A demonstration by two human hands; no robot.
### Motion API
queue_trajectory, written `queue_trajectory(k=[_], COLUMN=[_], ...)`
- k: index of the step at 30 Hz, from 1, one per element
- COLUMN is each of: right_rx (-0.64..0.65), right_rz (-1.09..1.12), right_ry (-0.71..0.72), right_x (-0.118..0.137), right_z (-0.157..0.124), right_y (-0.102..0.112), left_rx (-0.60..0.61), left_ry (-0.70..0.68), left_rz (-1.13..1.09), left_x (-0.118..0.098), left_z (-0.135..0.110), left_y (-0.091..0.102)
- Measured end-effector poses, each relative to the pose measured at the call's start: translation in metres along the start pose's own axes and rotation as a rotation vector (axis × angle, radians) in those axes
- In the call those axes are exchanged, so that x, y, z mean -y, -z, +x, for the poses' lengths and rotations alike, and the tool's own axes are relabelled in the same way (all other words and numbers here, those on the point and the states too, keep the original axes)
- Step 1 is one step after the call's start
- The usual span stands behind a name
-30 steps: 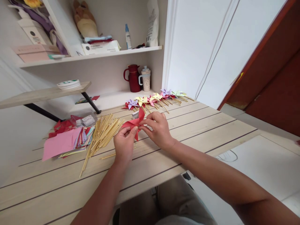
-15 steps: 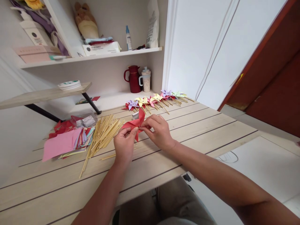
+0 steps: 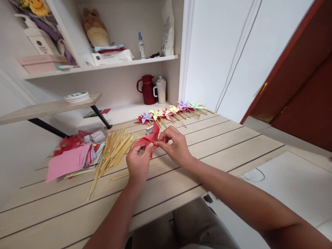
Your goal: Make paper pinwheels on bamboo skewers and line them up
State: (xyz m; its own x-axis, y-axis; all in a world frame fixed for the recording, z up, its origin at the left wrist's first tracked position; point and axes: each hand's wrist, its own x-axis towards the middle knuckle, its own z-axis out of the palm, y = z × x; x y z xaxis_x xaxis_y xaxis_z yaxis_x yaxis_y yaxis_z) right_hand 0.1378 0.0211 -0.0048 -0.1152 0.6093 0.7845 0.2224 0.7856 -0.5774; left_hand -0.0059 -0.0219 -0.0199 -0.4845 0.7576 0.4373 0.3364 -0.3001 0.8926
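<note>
Above the middle of the table I hold a red paper pinwheel (image 3: 147,139) between both hands. My left hand (image 3: 139,159) is closed, its thumb and fingers pinching the pinwheel's left and lower side. Thumb and forefinger of my right hand (image 3: 176,145) pinch at the pinwheel's centre, where something tiny shows that I cannot make out. Just left of my left hand lies a heap of thin wooden sticks (image 3: 114,148), with a loose stick (image 3: 119,176) nearer me. Behind the hands, finished pinwheels (image 3: 172,110) on sticks lie in a row. A small white-grey box (image 3: 149,130) is partly hidden behind the red paper.
A stack of coloured paper squares (image 3: 68,159) lies left, beside a clear plastic bag (image 3: 97,135). A small raised shelf (image 3: 49,109) on black legs stands behind them. At the back are a dark red jug (image 3: 148,90) and a speckled cup (image 3: 161,91). The table's edge (image 3: 168,211) is near my lap.
Both hands stay at the pinwheel with only slight finger movement. The camera view has tilted a little; the table things lie almost as before.
</note>
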Motion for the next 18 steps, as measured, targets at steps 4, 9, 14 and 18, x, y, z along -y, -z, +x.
queue_trajectory(k=[4, 9, 14, 18], right_rx=[0.026, 0.042, 0.049, 0.07], right_rz=[0.021, 0.029, 0.074, 0.129], right_ry=[-0.008, -0.024, -0.038, -0.061], right_x=[-0.001, 0.0008, 0.0009, 0.0009], right_z=[-0.001, -0.0005, -0.0003, -0.0001], right_y=[-0.0008, -0.001, 0.0, 0.0007], left_rx=[-0.003, 0.003, 0.001, -0.006], left_ry=[0.008, 0.033, 0.032, 0.019], left_rz=[-0.008, -0.017, -0.021, -0.021], left_x=[0.002, 0.0032, 0.0034, 0.0016], left_z=[0.0006, 0.0007, 0.0001, -0.0007], left_y=[-0.0003, 0.0, -0.0004, -0.0006])
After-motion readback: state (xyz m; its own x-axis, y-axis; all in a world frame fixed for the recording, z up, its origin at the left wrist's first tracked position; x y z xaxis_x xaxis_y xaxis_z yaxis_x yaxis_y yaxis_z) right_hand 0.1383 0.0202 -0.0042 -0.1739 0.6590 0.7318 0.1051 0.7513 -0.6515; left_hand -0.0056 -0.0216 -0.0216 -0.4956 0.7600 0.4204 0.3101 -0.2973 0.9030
